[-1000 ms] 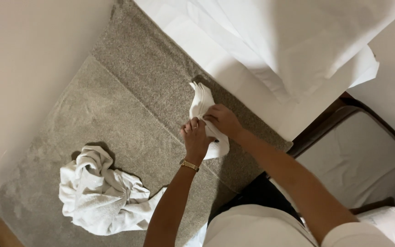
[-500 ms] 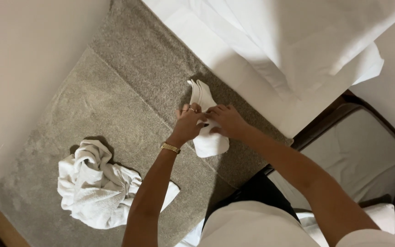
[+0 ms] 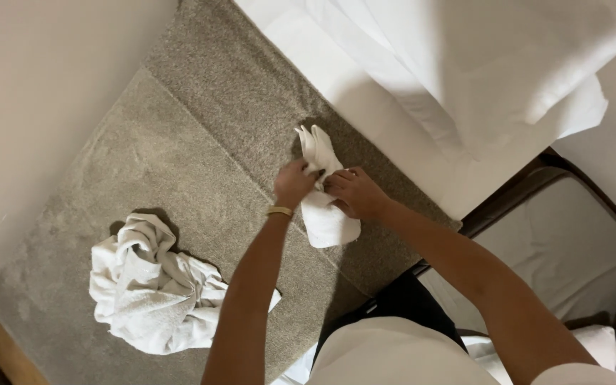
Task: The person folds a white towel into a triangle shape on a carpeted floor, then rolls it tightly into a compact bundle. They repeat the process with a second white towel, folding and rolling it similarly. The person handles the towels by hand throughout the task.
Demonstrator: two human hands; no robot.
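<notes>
My left hand (image 3: 295, 184) is closed around the waist of the small white towel (image 3: 326, 199), fingers curled in and pinching the cloth where it narrows, a thin gold bracelet (image 3: 279, 211) sitting on that wrist. My right hand (image 3: 351, 192) grips the same towel from the other side, fingers pressed together over the fold, so both hands meet at its middle. The towel stands on the grey-brown blanket (image 3: 201, 135) directly under my palms: two pointed ends stick up beyond my fingertips, away from me, and a rounded, plump end bulges out below my hands, toward my body.

To handle this well, I judge I should keep the pinch tight at the narrow point so the roll does not loosen, and keep the two points even while my right hand smooths the cloth. Letting either grip go slack would probably let the shape sag.

Well off to the left of my left forearm, apart from everything I touch, lies a crumpled white towel (image 3: 152, 285) in a loose heap. Beyond my right hand, farther from me, a white sheet (image 3: 365, 107) runs along the blanket's edge, with white pillows (image 3: 507, 64) piled past it. To the right of my right arm sits a padded grey seat (image 3: 557, 249) in a dark frame.
</notes>
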